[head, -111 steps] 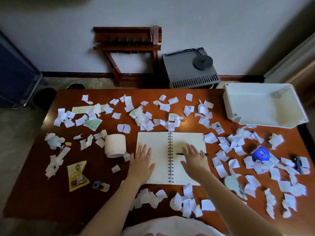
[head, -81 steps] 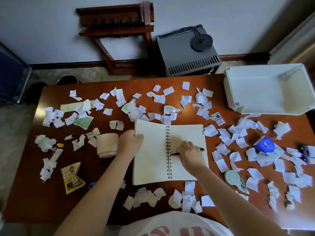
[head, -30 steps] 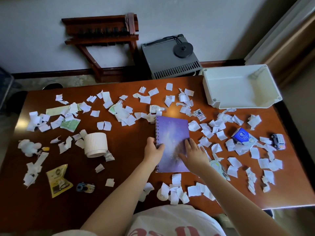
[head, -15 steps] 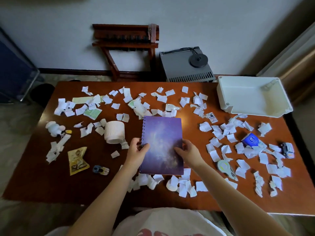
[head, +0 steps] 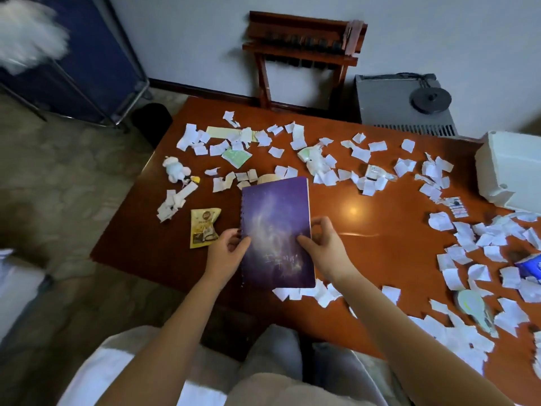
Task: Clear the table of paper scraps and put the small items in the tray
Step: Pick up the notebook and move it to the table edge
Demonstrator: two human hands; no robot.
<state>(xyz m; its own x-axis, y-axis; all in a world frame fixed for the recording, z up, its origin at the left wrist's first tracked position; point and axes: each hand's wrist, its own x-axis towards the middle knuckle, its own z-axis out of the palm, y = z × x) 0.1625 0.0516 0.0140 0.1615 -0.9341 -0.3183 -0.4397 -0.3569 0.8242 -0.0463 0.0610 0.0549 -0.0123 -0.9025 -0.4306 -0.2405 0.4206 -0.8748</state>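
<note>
A closed purple spiral notebook (head: pixel 276 230) is lifted above the brown table (head: pixel 380 230). My left hand (head: pixel 227 250) grips its spiral edge and my right hand (head: pixel 320 244) pinches its right edge. White paper scraps (head: pixel 363 155) are strewn over the table, thickest at the right. The white tray (head: pixel 509 174) stands at the far right, cut off by the frame. Small items lie about: a yellow snack packet (head: pixel 203 227), a white plush toy (head: pixel 174 170), a small bottle (head: pixel 377 172), a blue packet (head: pixel 531 265) and a pale green tape dispenser (head: pixel 475 310).
A beige cup (head: pixel 268 178) peeks out behind the notebook's top edge. Beyond the table stand a wooden rack (head: pixel 304 51) and a grey device (head: pixel 404 104). A blue fabric cabinet (head: pixel 87 60) is at the far left. The floor lies left of the table.
Both hands have lifted the closed notebook off the table and carried it leftward. My view has swung left, so the tray now sits at the right edge.
</note>
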